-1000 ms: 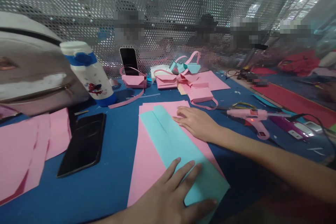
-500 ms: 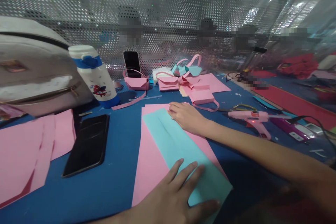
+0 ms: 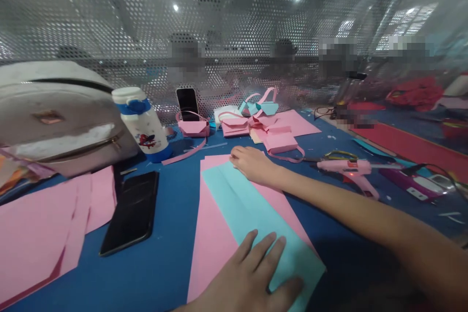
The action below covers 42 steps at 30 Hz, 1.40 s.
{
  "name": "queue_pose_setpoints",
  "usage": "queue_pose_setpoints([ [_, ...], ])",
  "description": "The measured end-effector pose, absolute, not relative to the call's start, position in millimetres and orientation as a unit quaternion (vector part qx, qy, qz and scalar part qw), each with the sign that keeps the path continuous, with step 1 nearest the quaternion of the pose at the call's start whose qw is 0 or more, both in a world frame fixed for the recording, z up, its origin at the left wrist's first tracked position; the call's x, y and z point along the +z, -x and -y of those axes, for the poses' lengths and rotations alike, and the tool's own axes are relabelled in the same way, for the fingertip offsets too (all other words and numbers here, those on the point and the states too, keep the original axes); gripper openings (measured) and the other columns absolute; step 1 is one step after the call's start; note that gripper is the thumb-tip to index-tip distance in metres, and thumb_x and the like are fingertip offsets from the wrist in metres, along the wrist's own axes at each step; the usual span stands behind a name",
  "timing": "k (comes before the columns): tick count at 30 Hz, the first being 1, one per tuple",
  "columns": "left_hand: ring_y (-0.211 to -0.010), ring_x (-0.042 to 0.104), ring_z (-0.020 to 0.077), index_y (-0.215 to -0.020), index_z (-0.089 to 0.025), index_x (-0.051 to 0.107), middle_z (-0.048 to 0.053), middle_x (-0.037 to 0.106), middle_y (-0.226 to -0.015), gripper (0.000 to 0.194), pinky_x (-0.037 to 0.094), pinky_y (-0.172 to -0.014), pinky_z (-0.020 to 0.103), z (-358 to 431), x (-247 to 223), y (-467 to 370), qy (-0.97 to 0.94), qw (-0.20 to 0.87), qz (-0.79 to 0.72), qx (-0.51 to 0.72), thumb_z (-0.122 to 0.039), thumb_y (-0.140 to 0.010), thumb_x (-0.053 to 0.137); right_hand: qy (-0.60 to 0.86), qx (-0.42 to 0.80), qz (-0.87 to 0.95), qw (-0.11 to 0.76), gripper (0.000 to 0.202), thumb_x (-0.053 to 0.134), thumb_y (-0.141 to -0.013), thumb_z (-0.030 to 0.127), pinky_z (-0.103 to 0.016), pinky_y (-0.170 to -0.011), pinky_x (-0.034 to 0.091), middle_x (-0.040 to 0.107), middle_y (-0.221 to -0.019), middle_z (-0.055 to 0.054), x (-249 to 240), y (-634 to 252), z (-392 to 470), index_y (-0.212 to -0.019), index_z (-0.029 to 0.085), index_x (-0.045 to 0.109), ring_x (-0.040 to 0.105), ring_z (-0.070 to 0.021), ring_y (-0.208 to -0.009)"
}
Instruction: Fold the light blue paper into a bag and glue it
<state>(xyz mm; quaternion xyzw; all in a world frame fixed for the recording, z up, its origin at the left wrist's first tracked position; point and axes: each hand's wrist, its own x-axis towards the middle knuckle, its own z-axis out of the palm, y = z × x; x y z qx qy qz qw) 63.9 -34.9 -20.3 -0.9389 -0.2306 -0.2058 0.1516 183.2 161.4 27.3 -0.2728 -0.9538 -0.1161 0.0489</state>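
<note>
A folded sheet of light-blue paper (image 3: 252,204) lies slanted over a stack of pink paper (image 3: 210,239) on the blue table. My left hand (image 3: 252,270) rests on its near part, fingers spread. At the far end, my right hand (image 3: 252,163) is closed at the blue sheet's edge, fingers curled and pressed together. The underside of those fingertips is hidden. A lengthwise crease shows between the two hands.
To the left are a black phone (image 3: 131,212), pink sheets (image 3: 36,234), a bottle (image 3: 142,126) and a backpack (image 3: 66,122). Small pink paper bags (image 3: 280,141) stand behind. On the right lie a pink glue gun (image 3: 351,168) and a purple device (image 3: 407,183).
The view has tilted up slightly, so things sit lower in the picture. My right hand has slid a little left along the blue paper's far end. My left hand stays spread.
</note>
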Motion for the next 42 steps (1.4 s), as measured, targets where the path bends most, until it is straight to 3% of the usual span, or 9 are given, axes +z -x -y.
queue_pose_setpoints([
  [11,-0.092,0.073,0.0229,-0.114,-0.018,0.063,0.004,0.076,-0.103,0.025,0.054,-0.080,0.034,45.7,8.9,-82.7,0.921,0.231,0.215,-0.230,-0.028,-0.102,0.042,0.308,0.002,0.946,0.104,0.026,0.044,-0.099,0.023,-0.028,-0.077,0.045,0.067,-0.113,-0.008,38.5,-180.3,-172.5,-0.111,0.019,0.067,0.061,-0.0213,-0.105],
  [15,-0.092,0.072,0.0231,-0.111,-0.013,0.063,0.008,0.076,-0.102,0.025,0.057,-0.075,0.032,43.1,17.2,-77.0,0.936,0.217,0.188,-0.205,-0.023,-0.102,0.042,0.314,0.048,0.939,0.129,0.024,0.048,-0.094,0.017,-0.026,-0.075,0.046,0.069,-0.112,-0.006,39.8,-183.9,-171.8,-0.109,0.017,0.067,0.063,-0.0195,-0.103],
  [21,-0.096,0.068,0.0190,-0.089,-0.015,0.066,0.006,0.074,-0.094,0.027,0.047,-0.104,0.038,27.3,29.0,-54.5,0.944,0.112,0.178,-0.256,-0.013,-0.099,0.042,0.323,0.077,0.923,0.193,0.031,0.050,-0.092,0.012,-0.032,-0.090,0.047,0.065,-0.119,-0.009,46.0,-204.3,-161.2,-0.121,0.017,0.060,0.059,-0.0212,-0.112],
  [25,-0.114,0.058,0.0232,-0.092,-0.023,0.072,0.008,0.067,-0.119,0.027,0.047,-0.103,0.040,9.1,48.9,-14.1,0.913,0.057,0.289,-0.281,-0.017,-0.096,0.046,0.291,0.063,0.926,0.232,0.051,0.063,-0.088,0.019,-0.040,-0.107,0.036,0.051,-0.138,-0.013,59.1,-226.1,-149.7,-0.137,0.017,0.047,0.044,-0.0240,-0.130],
  [28,-0.130,0.045,0.0291,-0.072,-0.024,0.074,0.006,0.051,-0.142,0.036,0.042,-0.107,0.045,-7.0,67.7,24.0,0.926,-0.074,0.301,-0.215,-0.020,-0.095,0.047,0.256,0.059,0.940,0.217,0.060,0.076,-0.079,0.028,-0.047,-0.113,0.025,0.042,-0.147,-0.015,66.2,-238.8,-147.1,-0.133,0.017,0.051,0.031,-0.0287,-0.139],
  [31,-0.129,0.047,0.0283,-0.067,-0.022,0.074,0.006,0.049,-0.144,0.037,0.043,-0.105,0.041,-22.1,76.8,52.1,0.919,-0.119,0.324,-0.190,-0.019,-0.095,0.048,0.231,0.108,0.957,0.138,0.035,0.079,-0.077,0.032,-0.041,-0.104,0.036,0.058,-0.132,-0.010,64.0,-246.3,-147.8,-0.107,0.019,0.067,0.048,-0.0271,-0.125],
  [33,-0.127,0.049,0.0265,-0.069,-0.023,0.075,0.006,0.051,-0.142,0.042,0.045,-0.103,0.039,-28.7,76.2,60.4,0.917,-0.115,0.342,-0.167,-0.012,-0.094,0.043,0.229,0.137,0.959,0.091,0.025,0.079,-0.076,0.030,-0.030,-0.086,0.045,0.067,-0.112,-0.006,58.8,-249.9,-147.9,-0.096,0.018,0.069,0.061,-0.0219,-0.104],
  [37,-0.131,0.046,0.0222,-0.076,-0.024,0.074,0.002,0.053,-0.141,0.050,0.044,-0.104,0.037,-30.0,68.4,51.0,0.913,-0.085,0.374,-0.138,0.003,-0.084,0.033,0.261,0.148,0.952,0.065,0.025,0.076,-0.077,0.031,-0.023,-0.062,0.039,0.069,-0.103,-0.005,52.0,-255.7,-146.0,-0.096,0.016,0.069,0.063,-0.0202,-0.091],
  [42,-0.118,0.058,0.0263,-0.131,-0.022,0.054,0.011,0.060,-0.133,0.046,0.049,-0.096,0.040,-28.5,55.8,10.5,0.888,-0.005,0.447,-0.106,-0.009,-0.088,0.047,0.290,0.143,0.945,0.056,0.017,0.070,-0.081,0.032,-0.022,-0.054,0.029,0.070,-0.092,-0.001,57.6,-252.3,-140.1,-0.092,0.018,0.069,0.062,-0.0168,-0.082],
])
